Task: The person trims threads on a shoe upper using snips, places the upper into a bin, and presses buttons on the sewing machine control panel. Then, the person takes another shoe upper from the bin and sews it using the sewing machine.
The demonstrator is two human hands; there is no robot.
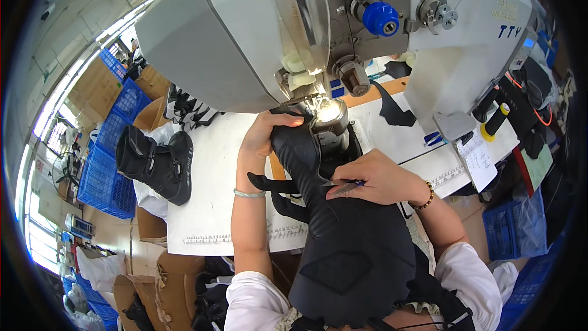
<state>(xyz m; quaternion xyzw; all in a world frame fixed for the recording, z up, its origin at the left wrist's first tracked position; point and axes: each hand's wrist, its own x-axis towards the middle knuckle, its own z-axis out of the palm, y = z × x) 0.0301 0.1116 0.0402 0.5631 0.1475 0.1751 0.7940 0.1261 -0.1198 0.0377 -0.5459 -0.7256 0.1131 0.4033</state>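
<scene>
Surrounding black upper (321, 216), sewing machine (245, 37), boot (160, 162), crates (107, 178)

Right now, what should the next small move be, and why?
Probably draw the metal tool slightly clear of the black piece: the right hand holds it over the material, while the left hand grips the far end beside the lit area of the sewing machine.

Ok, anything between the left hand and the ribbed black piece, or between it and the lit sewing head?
Nothing visible: the left hand grips the ribbed black piece at its upper end, beside the lit sewing head. The right hand, with a small metal tool, is lower in view.
</scene>
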